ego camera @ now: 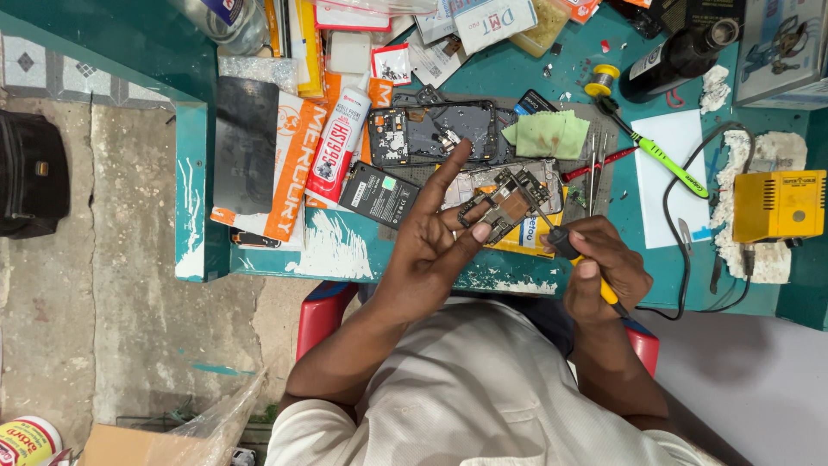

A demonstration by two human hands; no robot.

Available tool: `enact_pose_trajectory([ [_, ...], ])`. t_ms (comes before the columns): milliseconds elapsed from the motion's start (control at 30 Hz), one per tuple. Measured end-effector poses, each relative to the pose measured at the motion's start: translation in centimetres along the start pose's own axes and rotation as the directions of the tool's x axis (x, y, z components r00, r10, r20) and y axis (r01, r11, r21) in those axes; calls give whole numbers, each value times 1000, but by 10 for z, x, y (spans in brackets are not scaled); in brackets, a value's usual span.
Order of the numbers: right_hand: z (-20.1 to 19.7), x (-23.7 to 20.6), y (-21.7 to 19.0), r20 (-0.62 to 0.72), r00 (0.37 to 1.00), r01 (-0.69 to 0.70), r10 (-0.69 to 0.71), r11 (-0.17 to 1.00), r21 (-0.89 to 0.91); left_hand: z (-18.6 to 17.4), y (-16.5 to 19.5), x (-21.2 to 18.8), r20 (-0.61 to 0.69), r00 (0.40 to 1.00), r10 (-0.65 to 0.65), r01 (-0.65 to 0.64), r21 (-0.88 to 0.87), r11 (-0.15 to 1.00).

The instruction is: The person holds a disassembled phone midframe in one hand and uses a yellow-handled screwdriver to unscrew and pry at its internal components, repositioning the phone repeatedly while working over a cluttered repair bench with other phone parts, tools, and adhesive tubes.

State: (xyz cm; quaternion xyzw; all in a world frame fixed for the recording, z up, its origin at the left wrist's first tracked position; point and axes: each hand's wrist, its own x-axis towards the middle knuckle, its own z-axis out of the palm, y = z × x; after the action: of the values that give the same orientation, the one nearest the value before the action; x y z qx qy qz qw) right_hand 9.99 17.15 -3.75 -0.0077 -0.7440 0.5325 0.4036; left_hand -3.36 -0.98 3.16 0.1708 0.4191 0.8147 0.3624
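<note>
My left hand (431, 237) holds a small phone circuit board (500, 207) between thumb and fingers, with the index finger stretched up over the bench. My right hand (604, 263) grips a yellow-and-black soldering iron (569, 250) whose thin tip touches the top of the board. Behind the board lie an opened phone frame (440, 129) and a black phone battery (379, 194) on the teal workbench (509, 73).
A green cloth (548, 134), tweezers (593, 168), a green-handled brush (664, 160), a solder spool (601, 79), a white tube (341, 134), a dark bottle (677, 56) and a yellow soldering station (780, 205) crowd the bench. A black bag (30, 173) sits on the floor at left.
</note>
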Motion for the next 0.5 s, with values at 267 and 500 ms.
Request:
enact_pose_trajectory([
  [267,-1,-5,4,-47,997,-51,55,995,87,0,0,-2,30,1000,7,-6,-15,1000],
  [500,-2,-7,0,-10,986,-158,166,954,253,1,2,-1,-4,1000,11,-11,7,1000],
])
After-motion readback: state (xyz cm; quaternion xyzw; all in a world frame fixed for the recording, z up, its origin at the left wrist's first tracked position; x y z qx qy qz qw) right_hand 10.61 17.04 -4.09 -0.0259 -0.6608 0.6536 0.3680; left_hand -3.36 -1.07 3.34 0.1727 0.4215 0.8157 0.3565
